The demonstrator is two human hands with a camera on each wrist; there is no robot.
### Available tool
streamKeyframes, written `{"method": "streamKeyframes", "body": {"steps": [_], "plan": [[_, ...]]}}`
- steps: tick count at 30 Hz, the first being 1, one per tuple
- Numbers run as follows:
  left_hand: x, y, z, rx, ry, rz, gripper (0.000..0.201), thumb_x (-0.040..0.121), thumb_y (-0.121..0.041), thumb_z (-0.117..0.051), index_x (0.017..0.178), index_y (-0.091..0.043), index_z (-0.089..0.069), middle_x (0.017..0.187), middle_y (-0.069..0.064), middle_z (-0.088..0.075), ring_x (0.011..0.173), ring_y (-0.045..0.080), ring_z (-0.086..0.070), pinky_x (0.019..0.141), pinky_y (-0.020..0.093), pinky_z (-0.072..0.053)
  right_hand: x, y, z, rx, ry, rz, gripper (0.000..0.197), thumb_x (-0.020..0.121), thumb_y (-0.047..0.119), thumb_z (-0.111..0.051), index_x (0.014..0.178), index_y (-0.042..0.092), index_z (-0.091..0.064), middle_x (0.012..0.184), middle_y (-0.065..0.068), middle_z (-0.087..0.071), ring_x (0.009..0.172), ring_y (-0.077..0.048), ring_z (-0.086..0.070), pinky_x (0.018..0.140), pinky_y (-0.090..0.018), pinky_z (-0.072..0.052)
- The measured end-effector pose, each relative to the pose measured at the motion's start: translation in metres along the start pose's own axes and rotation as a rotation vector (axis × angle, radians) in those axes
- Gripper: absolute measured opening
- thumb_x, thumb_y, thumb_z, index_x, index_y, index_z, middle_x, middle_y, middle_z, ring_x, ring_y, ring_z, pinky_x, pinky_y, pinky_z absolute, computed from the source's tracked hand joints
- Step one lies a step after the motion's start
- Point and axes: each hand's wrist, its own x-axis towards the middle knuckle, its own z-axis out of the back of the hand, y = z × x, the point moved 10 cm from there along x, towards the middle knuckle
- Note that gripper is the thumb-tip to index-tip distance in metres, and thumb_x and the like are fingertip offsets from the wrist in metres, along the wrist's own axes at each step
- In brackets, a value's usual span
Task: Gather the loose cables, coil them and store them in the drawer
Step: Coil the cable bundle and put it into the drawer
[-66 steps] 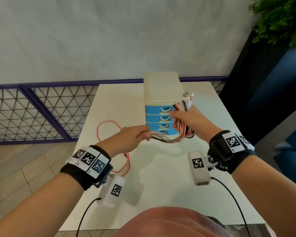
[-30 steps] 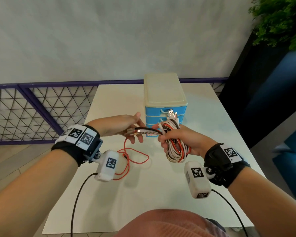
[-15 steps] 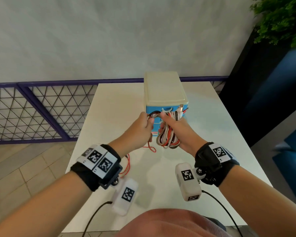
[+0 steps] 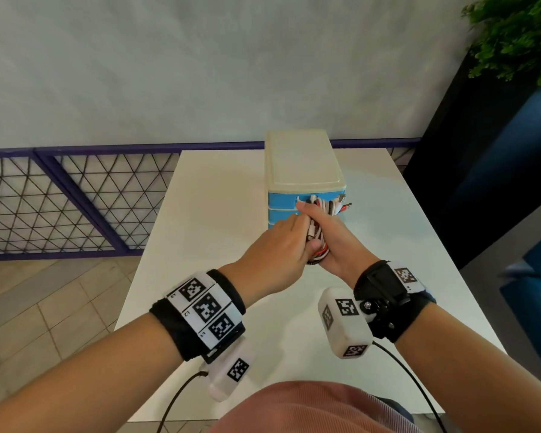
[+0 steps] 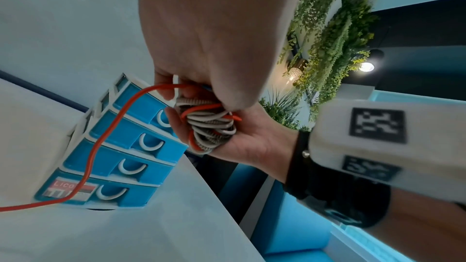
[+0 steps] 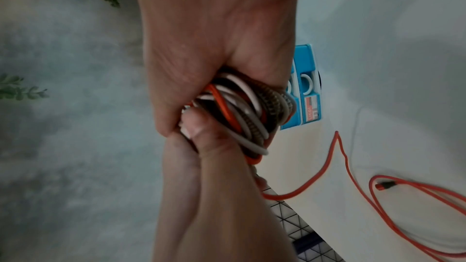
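Note:
A coiled bundle of white, grey braided, black and red cables [image 4: 316, 259] [image 5: 209, 127] [image 6: 239, 111] is held upright in my right hand [image 4: 322, 226], whose fingers wrap round it. Plug ends [image 4: 334, 205] stick out of the top. My left hand [image 4: 289, 228] is pressed against the bundle from the left, its fingers curled on the red cable [image 5: 100, 140] where that meets the coil and its thumb on the coil. The red cable's loose tail [image 6: 378, 186] trails onto the white table. Both hands hover just before the blue drawer unit [image 4: 281, 204] [image 5: 121, 146], all of whose drawers look closed.
The drawer unit has a cream top [image 4: 300, 164] and stands at the table's [image 4: 216, 189] far middle. A purple mesh railing [image 4: 75, 195] runs along the left and back. A dark planter with greenery [image 4: 519, 35] stands at the right.
My left hand has closed in against the bundle in my right hand. Less of the red cable shows on the table than a second ago.

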Motion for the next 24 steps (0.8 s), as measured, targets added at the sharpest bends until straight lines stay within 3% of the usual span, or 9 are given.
{"method": "streamKeyframes", "body": {"steps": [2, 4, 8, 10, 13, 15, 17, 21, 24], "plan": [[-0.003, -0.002, -0.003, 0.005, 0.039, -0.001, 0.027, 0.098, -0.034, -0.043, 0.113, -0.011, -0.043, 0.102, -0.004, -0.040, 0.091, 0.015, -0.044, 0.080, 0.030, -0.043, 0.000, 0.009, 0.004, -0.079, -0.056, 0.062, 0.003, 0.084, 0.011, -0.065, 0.086, 0.011, -0.062, 0.073, -0.007, -0.063, 0.064, -0.018, -0.064, 0.051, -0.027, -0.049], [-0.004, -0.003, 0.004, -0.014, 0.016, -0.003, 0.020, 0.097, -0.033, -0.045, 0.102, -0.014, -0.048, 0.097, -0.004, -0.039, 0.084, 0.013, -0.043, 0.076, 0.030, -0.043, 0.001, 0.018, 0.011, -0.163, -0.124, 0.144, 0.022, 0.082, 0.001, -0.059, 0.066, 0.016, -0.054, 0.056, -0.001, -0.052, 0.049, -0.014, -0.054, 0.043, -0.024, -0.042], [-0.008, 0.018, 0.025, -0.179, -0.119, 0.142, 0.027, 0.099, -0.029, -0.043, 0.089, -0.010, -0.060, 0.075, 0.001, -0.057, 0.066, 0.015, -0.050, 0.060, 0.029, -0.039, 0.002, 0.035, 0.035, -0.166, -0.268, 0.227, 0.012, 0.078, -0.003, -0.057, 0.073, 0.008, -0.056, 0.059, -0.007, -0.059, 0.051, -0.019, -0.059, 0.048, -0.028, -0.049], [-0.016, 0.036, 0.008, -0.486, 0.028, 0.277, 0.032, 0.100, -0.029, -0.040, 0.084, -0.013, -0.062, 0.060, -0.005, -0.051, 0.053, 0.011, -0.044, 0.051, 0.025, -0.032, 0.003, 0.046, 0.052, -0.096, -0.337, 0.250, 0.011, 0.080, -0.002, -0.056, 0.073, 0.007, -0.055, 0.062, -0.011, -0.061, 0.053, -0.025, -0.061, 0.050, -0.032, -0.052], [-0.044, 0.035, -0.047, -0.938, 0.439, 0.376, 0.032, 0.102, -0.032, -0.037, 0.085, -0.020, -0.061, 0.055, -0.012, -0.042, 0.049, 0.010, -0.033, 0.047, 0.020, -0.025, 0.005, 0.065, 0.067, -0.007, -0.342, 0.297, 0.008, 0.079, 0.004, -0.058, 0.073, 0.008, -0.055, 0.063, -0.008, -0.062, 0.059, -0.027, -0.062, 0.059, -0.039, -0.053], [-0.070, 0.029, -0.079, -1.016, 0.692, 0.396, 0.030, 0.102, -0.030, -0.037, 0.090, -0.021, -0.062, 0.060, -0.010, -0.042, 0.051, 0.008, -0.033, 0.050, 0.018, -0.026, 0.008, 0.072, 0.067, 0.084, -0.294, 0.293, 0.006, 0.081, 0.007, -0.059, 0.078, 0.008, -0.054, 0.068, -0.008, -0.062, 0.062, -0.021, -0.064, 0.061, -0.035, -0.056], [-0.085, 0.034, -0.093, -0.879, 0.793, 0.409, 0.028, 0.101, -0.032, -0.040, 0.092, -0.022, -0.065, 0.064, -0.009, -0.043, 0.052, 0.006, -0.035, 0.050, 0.020, -0.024, 0.007, 0.075, 0.057, 0.148, -0.199, 0.253, 0.006, 0.086, 0.008, -0.059, 0.082, 0.008, -0.054, 0.072, -0.009, -0.061, 0.066, -0.017, -0.066, 0.062, -0.034, -0.057], [-0.046, 0.065, -0.057, -0.309, 0.441, 0.363, 0.016, 0.090, -0.027, -0.059, 0.087, -0.023, -0.074, 0.066, -0.010, -0.058, 0.054, 0.000, -0.047, 0.051, 0.014, -0.033, -0.005, 0.065, 0.028, -0.158, -0.004, 0.116, 0.017, 0.091, 0.009, -0.057, 0.076, 0.006, -0.063, 0.073, -0.011, -0.067, 0.069, -0.022, -0.068, 0.071, -0.039, -0.059], [-0.015, 0.062, -0.009, -0.198, 0.103, 0.312, 0.009, 0.085, -0.023, -0.066, 0.084, -0.022, -0.075, 0.077, -0.010, -0.065, 0.072, 0.005, -0.054, 0.063, 0.017, -0.036, -0.012, 0.056, 0.015, -0.481, 0.052, 0.112, 0.011, 0.084, 0.003, -0.063, 0.076, 0.007, -0.070, 0.078, -0.015, -0.073, 0.080, -0.032, -0.071, 0.085, -0.047, -0.057]]}}
